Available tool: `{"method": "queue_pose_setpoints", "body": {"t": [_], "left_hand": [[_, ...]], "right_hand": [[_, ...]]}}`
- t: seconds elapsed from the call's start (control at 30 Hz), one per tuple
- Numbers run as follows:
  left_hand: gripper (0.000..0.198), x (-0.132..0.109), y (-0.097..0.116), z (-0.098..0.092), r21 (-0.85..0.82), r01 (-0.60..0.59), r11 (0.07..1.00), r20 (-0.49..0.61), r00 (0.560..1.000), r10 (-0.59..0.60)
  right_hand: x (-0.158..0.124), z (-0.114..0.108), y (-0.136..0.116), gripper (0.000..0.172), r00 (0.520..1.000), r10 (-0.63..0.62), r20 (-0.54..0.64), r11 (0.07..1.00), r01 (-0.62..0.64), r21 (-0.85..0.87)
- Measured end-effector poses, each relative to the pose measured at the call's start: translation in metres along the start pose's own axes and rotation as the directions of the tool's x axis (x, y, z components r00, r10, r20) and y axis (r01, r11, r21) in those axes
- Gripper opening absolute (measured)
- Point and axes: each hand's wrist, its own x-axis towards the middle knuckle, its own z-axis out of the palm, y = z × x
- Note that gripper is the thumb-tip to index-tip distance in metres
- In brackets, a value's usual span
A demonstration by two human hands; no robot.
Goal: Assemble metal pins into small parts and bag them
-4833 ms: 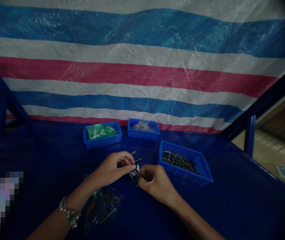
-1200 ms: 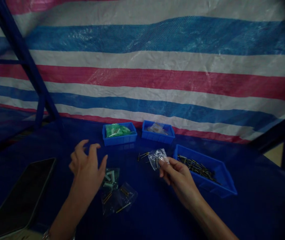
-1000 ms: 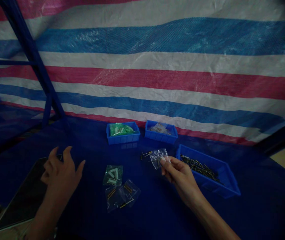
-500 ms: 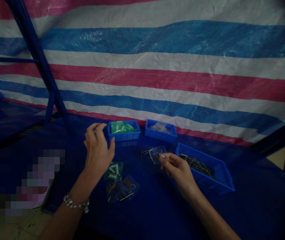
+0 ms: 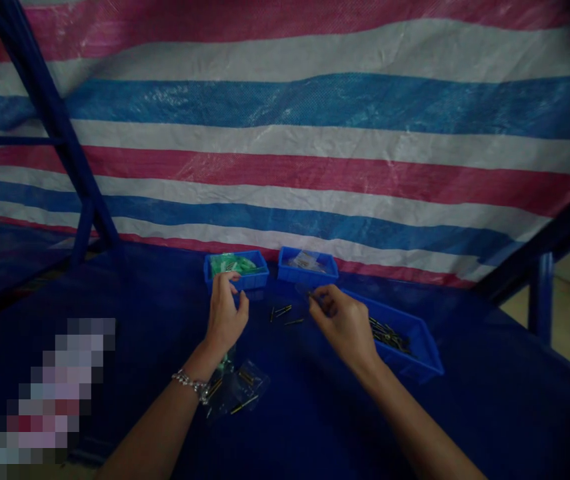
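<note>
My right hand (image 5: 345, 327) pinches a small clear plastic bag (image 5: 303, 290) by its edge, above the table. Empty, with thumb and fingers apart, my left hand (image 5: 227, 313) hovers just in front of the blue bin of green bags (image 5: 237, 272). Between the hands, several thin dark screw-like pieces (image 5: 281, 311) lie loose on the table. Below my left wrist are clear bags with brass-coloured pieces (image 5: 246, 378), partly overlapping. A greenish bag (image 5: 225, 363) is mostly hidden behind that wrist.
A second small blue bin (image 5: 307, 272) at the back holds clear bags. The long blue bin (image 5: 422, 333) at the right holds many dark metal pieces. The blue table (image 5: 305, 427) meets a striped tarp (image 5: 285, 177) behind. Blue metal posts (image 5: 55, 127) stand at the sides.
My left hand has come right, toward the middle. My right hand has lifted the clear bag away from the loose pieces and slightly back. The whole view has shifted a little.
</note>
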Motion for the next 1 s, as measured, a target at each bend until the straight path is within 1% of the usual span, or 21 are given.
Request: {"method": "queue_pose_setpoints", "body": {"t": [0.1, 0.17, 0.23, 0.27, 0.3, 0.33, 0.4, 0.43, 0.47, 0.53, 0.57, 0.63, 0.73, 0.8, 0.83, 0.9, 1.0], "left_hand": [[0.026, 0.003, -0.006, -0.001, -0.011, 0.051, 0.999, 0.019, 0.999, -0.051], [0.024, 0.005, -0.009, 0.000, -0.005, 0.079, 0.997, 0.057, 0.995, -0.079], [0.022, 0.006, -0.012, 0.000, 0.003, 0.102, 0.995, 0.095, 0.990, -0.102], [0.021, 0.006, -0.013, -0.001, 0.006, 0.110, 0.994, 0.109, 0.988, -0.110], [0.021, 0.007, -0.015, -0.002, 0.007, 0.116, 0.993, 0.122, 0.986, -0.116], [0.020, 0.008, -0.016, -0.003, 0.007, 0.120, 0.993, 0.129, 0.984, -0.120], [0.020, 0.009, -0.018, -0.004, 0.002, 0.126, 0.992, 0.127, 0.984, -0.125], [0.020, 0.010, -0.019, -0.005, -0.003, 0.126, 0.992, 0.117, 0.985, -0.124], [0.020, 0.010, -0.020, -0.005, -0.008, 0.124, 0.992, 0.104, 0.987, -0.122], [0.020, 0.009, -0.020, -0.004, -0.016, 0.118, 0.993, 0.077, 0.990, -0.116], [0.021, 0.008, -0.019, -0.003, -0.019, 0.113, 0.993, 0.070, 0.991, -0.111], [0.022, 0.006, -0.017, 0.000, -0.023, 0.105, 0.994, 0.071, 0.992, -0.103], [0.023, 0.001, -0.013, 0.004, -0.029, 0.089, 0.996, 0.096, 0.992, -0.086], [0.024, -0.001, -0.011, 0.004, -0.034, 0.077, 0.996, 0.123, 0.990, -0.073], [0.024, -0.002, -0.010, 0.005, -0.036, 0.071, 0.997, 0.136, 0.989, -0.065], [0.023, -0.002, -0.009, 0.004, -0.038, 0.058, 0.998, 0.155, 0.987, -0.051], [0.021, -0.002, -0.007, 0.003, -0.038, 0.041, 0.998, 0.180, 0.983, -0.034]], "right_hand": [[0.043, -0.005, 0.005, 0.017, 0.991, 0.076, -0.109, 0.994, -0.083, -0.065], [0.070, -0.004, 0.013, 0.023, 0.982, 0.147, -0.119, 0.981, -0.160, -0.107], [0.084, -0.002, 0.019, 0.043, 0.981, 0.175, -0.087, 0.960, -0.189, -0.206], [0.086, -0.001, 0.021, 0.052, 0.983, 0.169, -0.076, 0.949, -0.183, -0.255], [0.084, 0.000, 0.021, 0.058, 0.987, 0.144, -0.070, 0.941, -0.158, -0.299], [0.079, 0.000, 0.019, 0.059, 0.992, 0.103, -0.069, 0.936, -0.120, -0.331], [0.059, 0.002, 0.011, 0.050, 0.998, -0.011, -0.057, 0.938, -0.009, -0.346], [0.047, 0.003, 0.006, 0.041, 0.997, -0.066, -0.028, 0.947, 0.054, -0.316], [0.033, 0.005, 0.000, 0.032, 0.993, -0.119, 0.022, 0.960, 0.121, -0.251], [0.006, 0.011, -0.011, 0.019, 0.960, -0.211, 0.187, 0.974, 0.222, -0.040], [-0.007, 0.015, -0.016, 0.015, 0.939, -0.226, 0.258, 0.974, 0.218, 0.058], [-0.028, 0.022, -0.025, 0.012, 0.905, -0.231, 0.357, 0.966, 0.168, 0.198], [-0.046, 0.028, -0.032, 0.013, 0.868, -0.227, 0.441, 0.955, 0.109, 0.276], [-0.049, 0.029, -0.033, 0.013, 0.863, -0.223, 0.453, 0.958, 0.108, 0.266], [-0.049, 0.029, -0.032, 0.013, 0.870, -0.218, 0.443, 0.963, 0.118, 0.243], [-0.046, 0.030, -0.025, 0.011, 0.903, -0.187, 0.387, 0.978, 0.137, 0.155], [-0.037, 0.032, -0.008, 0.015, 0.964, -0.106, 0.245, 0.993, 0.115, -0.024]]}}
